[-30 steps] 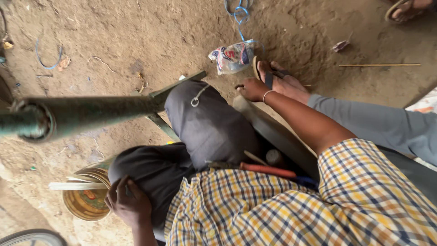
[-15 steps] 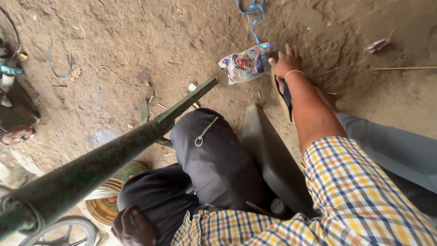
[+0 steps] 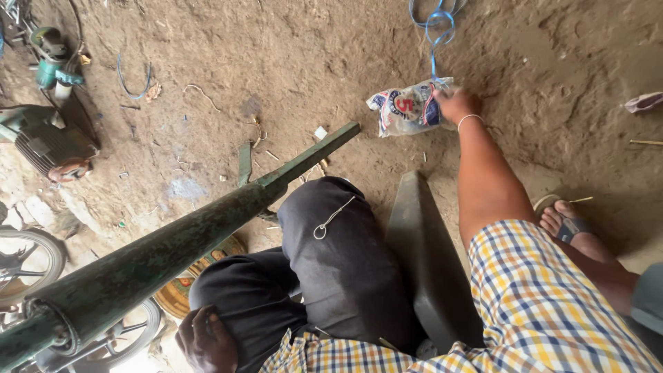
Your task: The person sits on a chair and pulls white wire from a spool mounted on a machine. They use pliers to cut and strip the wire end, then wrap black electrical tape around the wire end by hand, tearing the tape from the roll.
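Since half a second ago my right hand has closed the last gap to the plastic bag and now rests against its right edge, where before it lay on the dirt just beside it. My view has swung as well, so the green pipe now runs lower left to centre.

Finding: the bag lies crumpled on the bare earth floor, white with printed colour, directly at my fingertips and to their left. A blue strap trails away from its top, beyond my reach point. My fingers are curled onto the bag's near corner; whether they pinch the plastic or only press it, I cannot tell.

Recommendation: take the gathered neck rather than loose film, as thin plastic of this sort would likely slip or tear; lift straight up so that the strap does not drag dirt.

My forearm runs back from the grip toward me, checked sleeve at its end. Beside the forearm, nearer me, sits a dark flat slab, then my knee in dark trousers. My left hand rests loosely closed on my thigh, well apart from the bag, holding nothing visible. A sandalled foot sits behind the reaching arm. An electric motor lies far off.
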`<act>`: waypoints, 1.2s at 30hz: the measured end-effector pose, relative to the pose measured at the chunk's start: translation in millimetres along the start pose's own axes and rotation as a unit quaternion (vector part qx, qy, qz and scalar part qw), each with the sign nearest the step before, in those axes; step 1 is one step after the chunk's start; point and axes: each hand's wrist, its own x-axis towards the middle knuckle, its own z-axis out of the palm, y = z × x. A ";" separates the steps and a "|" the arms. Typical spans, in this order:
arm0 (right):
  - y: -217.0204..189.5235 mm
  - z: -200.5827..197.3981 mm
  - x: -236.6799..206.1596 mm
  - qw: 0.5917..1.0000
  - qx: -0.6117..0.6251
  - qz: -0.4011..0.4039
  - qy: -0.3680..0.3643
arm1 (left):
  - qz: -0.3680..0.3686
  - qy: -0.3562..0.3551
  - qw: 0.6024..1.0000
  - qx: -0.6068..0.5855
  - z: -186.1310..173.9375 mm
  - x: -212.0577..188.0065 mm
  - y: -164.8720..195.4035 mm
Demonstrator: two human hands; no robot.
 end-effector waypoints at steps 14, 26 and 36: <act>-62.5 -39.1 -286.9 0.788 -0.024 -0.595 -0.159 | 0.099 0.010 0.978 -0.184 -78.3 21.6 49.9; -60.3 -74.5 -471.4 0.736 0.077 -0.640 -0.208 | 0.173 -0.359 0.769 -0.500 -218.6 -17.6 52.7; -37.0 -72.6 -434.4 0.856 0.167 -0.484 0.067 | -0.278 -0.116 0.904 -0.303 -212.2 -122.6 -225.0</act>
